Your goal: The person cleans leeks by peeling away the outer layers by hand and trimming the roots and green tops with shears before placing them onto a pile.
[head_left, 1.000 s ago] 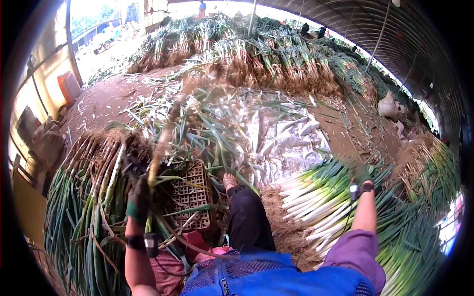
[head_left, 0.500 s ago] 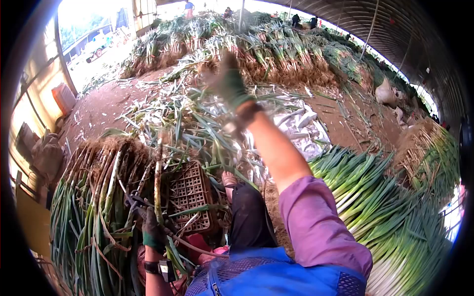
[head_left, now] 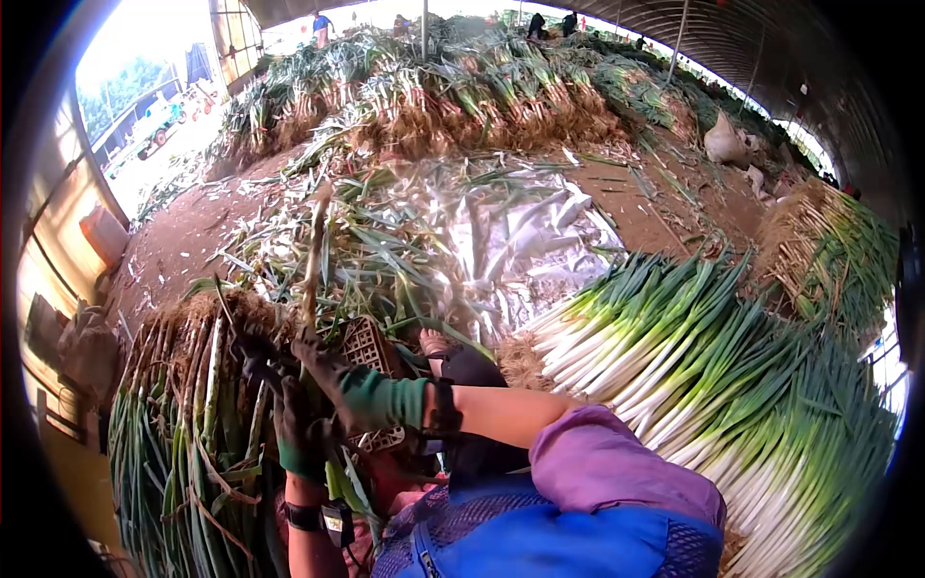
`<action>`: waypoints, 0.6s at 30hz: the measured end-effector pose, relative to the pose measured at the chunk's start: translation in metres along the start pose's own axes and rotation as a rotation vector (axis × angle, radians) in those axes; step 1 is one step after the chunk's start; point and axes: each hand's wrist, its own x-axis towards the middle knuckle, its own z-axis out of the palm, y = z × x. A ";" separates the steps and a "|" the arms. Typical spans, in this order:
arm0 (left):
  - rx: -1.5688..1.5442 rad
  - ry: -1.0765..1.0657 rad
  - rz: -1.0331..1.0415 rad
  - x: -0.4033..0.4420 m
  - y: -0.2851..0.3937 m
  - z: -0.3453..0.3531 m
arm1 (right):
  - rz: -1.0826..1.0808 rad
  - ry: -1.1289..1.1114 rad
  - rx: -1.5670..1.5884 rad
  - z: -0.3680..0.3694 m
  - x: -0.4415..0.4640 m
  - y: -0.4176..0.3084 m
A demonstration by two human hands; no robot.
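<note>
My left hand (head_left: 297,429), in a dark green glove, is closed round a dark gun-like tool (head_left: 256,358), apparently an air gun; its grip is partly hidden. Reaching across my lap, my right hand (head_left: 355,387), gloved too, has its fingers closed on the stem of a soil-stained green onion (head_left: 313,255). That onion stands nearly upright, root end up, just above both hands. Close on the left lies a pile of uncleaned green onions (head_left: 193,414) with brown roots. A brown plastic crate (head_left: 369,349) is behind my right wrist.
Cleaned green onions (head_left: 665,385) with white stems lie in a large heap on the right. Peeled leaves and scraps (head_left: 520,241) cover the floor ahead. Bundled onions (head_left: 462,87) form a long bank at the back, with people (head_left: 322,27) beyond. A pale sack (head_left: 725,141) sits far right.
My right hand has swung back from out in front, down and left to the green onion beside my left hand. The view has shifted slightly. My left hand stays near the uncleaned pile.
</note>
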 end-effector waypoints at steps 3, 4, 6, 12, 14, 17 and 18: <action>0.039 -0.025 -0.075 0.023 0.038 -0.010 | -0.088 0.124 -0.269 0.002 -0.005 -0.011; -0.283 0.009 -0.222 0.032 0.058 -0.011 | -0.129 0.200 -0.349 0.005 -0.005 -0.014; -0.656 0.158 -0.303 0.039 0.109 -0.005 | -0.214 0.357 -0.501 0.008 -0.002 -0.020; -0.169 0.112 0.011 0.023 0.144 -0.021 | -0.155 0.539 -0.499 -0.011 -0.004 -0.092; 0.040 0.090 0.074 0.024 0.153 -0.028 | -0.202 0.559 -0.442 -0.007 -0.005 -0.098; 0.156 0.090 0.023 0.020 0.211 -0.038 | -0.298 0.572 -0.354 -0.007 -0.005 -0.111; -0.178 0.036 -0.036 0.007 0.235 -0.046 | -0.337 0.560 -0.325 -0.008 -0.006 -0.116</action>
